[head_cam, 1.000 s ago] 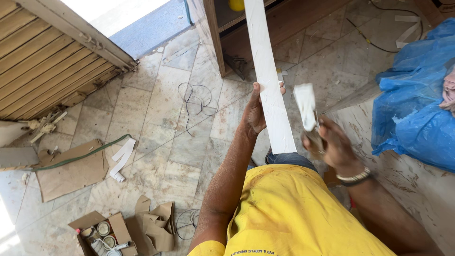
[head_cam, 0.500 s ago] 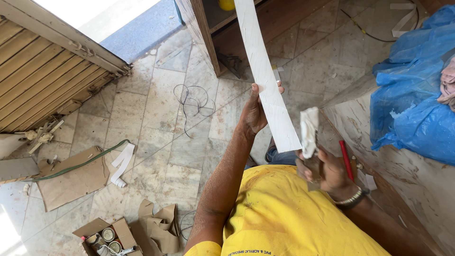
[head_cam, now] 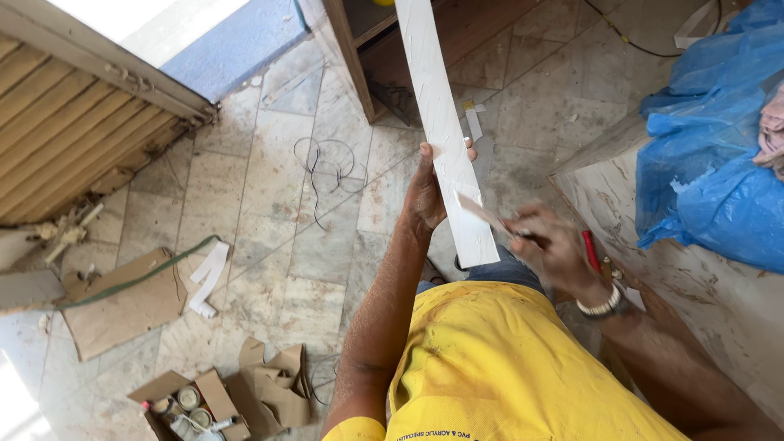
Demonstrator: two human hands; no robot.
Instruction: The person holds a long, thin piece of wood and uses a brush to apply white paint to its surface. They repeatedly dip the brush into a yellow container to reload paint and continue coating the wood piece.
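Observation:
My left hand grips a long white strip from its left edge and holds it slanting up and away over the floor. My right hand holds a thin, flat, pale piece that is blurred. The tip of that piece lies against the strip's lower part, just right of my left hand. A watch band sits on my right wrist. My yellow shirt fills the bottom of the view.
A worn board with a red pencil-like stick lies at the right, under a blue plastic sheet. On the tiled floor are wire loops, cardboard scraps, and a box of cans. A wooden frame stands ahead.
My right hand has swung its pale piece from upright and apart down and left onto the strip. My left hand keeps its grip on the strip.

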